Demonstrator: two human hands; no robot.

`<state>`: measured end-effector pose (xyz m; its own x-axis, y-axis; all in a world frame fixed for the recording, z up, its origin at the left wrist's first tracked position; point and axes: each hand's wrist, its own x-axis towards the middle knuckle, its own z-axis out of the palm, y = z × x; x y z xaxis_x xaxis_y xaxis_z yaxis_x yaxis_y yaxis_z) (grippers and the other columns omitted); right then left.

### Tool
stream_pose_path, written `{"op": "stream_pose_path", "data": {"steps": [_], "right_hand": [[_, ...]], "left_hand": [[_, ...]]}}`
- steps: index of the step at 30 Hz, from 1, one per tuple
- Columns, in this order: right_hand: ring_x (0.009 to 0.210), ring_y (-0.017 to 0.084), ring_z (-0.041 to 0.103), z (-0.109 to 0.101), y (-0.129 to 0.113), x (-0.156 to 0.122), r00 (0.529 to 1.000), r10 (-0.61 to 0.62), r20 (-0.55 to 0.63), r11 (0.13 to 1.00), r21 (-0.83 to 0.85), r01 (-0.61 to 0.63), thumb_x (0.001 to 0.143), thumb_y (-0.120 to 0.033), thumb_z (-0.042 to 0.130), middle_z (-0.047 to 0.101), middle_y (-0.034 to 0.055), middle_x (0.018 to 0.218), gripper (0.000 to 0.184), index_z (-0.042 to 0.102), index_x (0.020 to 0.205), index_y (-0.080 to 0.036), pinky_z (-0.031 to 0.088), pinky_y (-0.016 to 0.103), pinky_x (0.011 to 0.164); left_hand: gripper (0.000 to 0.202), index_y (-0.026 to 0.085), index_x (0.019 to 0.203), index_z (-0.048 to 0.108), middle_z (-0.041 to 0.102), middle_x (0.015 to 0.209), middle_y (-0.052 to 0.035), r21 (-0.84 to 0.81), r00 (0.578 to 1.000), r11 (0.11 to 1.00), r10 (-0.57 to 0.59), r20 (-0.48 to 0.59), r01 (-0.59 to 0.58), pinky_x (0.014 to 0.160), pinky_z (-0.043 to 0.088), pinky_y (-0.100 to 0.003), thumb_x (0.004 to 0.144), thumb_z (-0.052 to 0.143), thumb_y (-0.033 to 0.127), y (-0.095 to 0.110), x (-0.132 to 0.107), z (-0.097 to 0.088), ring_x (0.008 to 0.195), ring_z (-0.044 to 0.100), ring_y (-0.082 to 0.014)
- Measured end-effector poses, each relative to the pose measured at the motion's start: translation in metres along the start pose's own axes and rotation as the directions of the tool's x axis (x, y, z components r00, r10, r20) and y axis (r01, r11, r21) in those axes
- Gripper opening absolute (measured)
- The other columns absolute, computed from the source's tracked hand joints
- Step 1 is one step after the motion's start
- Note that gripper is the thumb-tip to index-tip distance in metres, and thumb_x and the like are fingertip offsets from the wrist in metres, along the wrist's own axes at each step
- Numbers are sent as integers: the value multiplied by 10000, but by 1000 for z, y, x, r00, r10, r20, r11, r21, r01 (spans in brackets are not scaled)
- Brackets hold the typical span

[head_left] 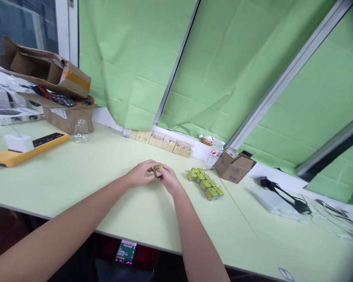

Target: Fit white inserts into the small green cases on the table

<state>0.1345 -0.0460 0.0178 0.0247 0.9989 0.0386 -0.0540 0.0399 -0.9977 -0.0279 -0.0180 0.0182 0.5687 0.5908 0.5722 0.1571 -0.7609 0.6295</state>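
Over the middle of the table, my left hand (142,173) and my right hand (168,178) meet around a small green-topped container (158,169). Fingers of both hands are closed on it and cover much of its body. To the right of my right hand stands a cluster of several similar green-topped clear containers (205,183), each with a small loop on top. A row of small tan boxes (161,141) lines the back of the table beyond my hands.
An orange power strip (44,147), a clear plastic dome (81,131) and open cardboard boxes (67,113) are at left. Plastic bottles (214,154), a carton (234,166), a plastic bag (278,203) and black cables (291,197) lie right. A phone (126,252) shows below the front edge.
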Motion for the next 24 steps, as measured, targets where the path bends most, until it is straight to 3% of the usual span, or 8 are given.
{"op": "stream_pose_path", "data": {"steps": [5, 9, 12, 17, 20, 24], "right_hand": [[592, 103, 437, 0, -5, -3, 997, -32, 66, 999, -17, 33, 593, -194, 526, 558, -31, 686, 283, 645, 849, -204, 296, 215, 507], [572, 109, 424, 2, -10, -6, 996, 32, 89, 997, -77, -25, 569, -181, 509, 569, -35, 671, 436, 647, 979, -229, 289, 211, 489], [598, 123, 475, 3, -14, -9, 990, 66, 123, 996, -70, -57, 555, -174, 502, 610, -26, 718, 539, 627, 1073, -253, 294, 205, 481], [699, 166, 568, 4, -15, -10, 968, 76, 241, 997, -24, -72, 558, -180, 487, 641, 4, 742, 563, 621, 1100, -247, 342, 212, 494], [619, 155, 541, 3, -15, -8, 983, 70, 172, 997, -50, -63, 619, -229, 522, 625, -2, 664, 509, 618, 1119, -229, 369, 229, 498], [532, 138, 508, 3, -15, -7, 999, -11, -34, 988, -151, 6, 679, -345, 661, 585, -37, 556, 531, 577, 1186, -214, 399, 249, 506]], "left_hand": [[538, 273, 1264, 593, 609, 1215, -46, -61, 1000, 998, -14, -9, 13, 799, 526, -291, 755, 496, 128, -1, 1, 0, 905, 622, -172], [504, 239, 1225, 613, 624, 1201, -65, -61, 998, 997, -52, -28, 50, 798, 525, -302, 746, 492, 137, -2, 2, 1, 931, 625, -191], [483, 225, 1206, 617, 632, 1186, -70, -48, 996, 997, -63, -57, 60, 798, 522, -305, 744, 495, 148, -6, 2, 1, 963, 621, -204], [402, 206, 1122, 644, 650, 1056, -71, 8, 984, 994, -103, -142, 105, 775, 518, -320, 768, 463, 144, -20, 5, 3, 866, 622, -190], [335, 206, 1053, 658, 661, 1008, -61, -27, 976, 991, -132, -175, 129, 765, 521, -323, 771, 483, 165, -26, 6, 6, 839, 621, -186], [301, 193, 1070, 621, 669, 985, -57, -245, 949, 947, -257, -185, 209, 678, 547, -312, 784, 538, 238, -33, 9, 9, 733, 640, -161]]}}
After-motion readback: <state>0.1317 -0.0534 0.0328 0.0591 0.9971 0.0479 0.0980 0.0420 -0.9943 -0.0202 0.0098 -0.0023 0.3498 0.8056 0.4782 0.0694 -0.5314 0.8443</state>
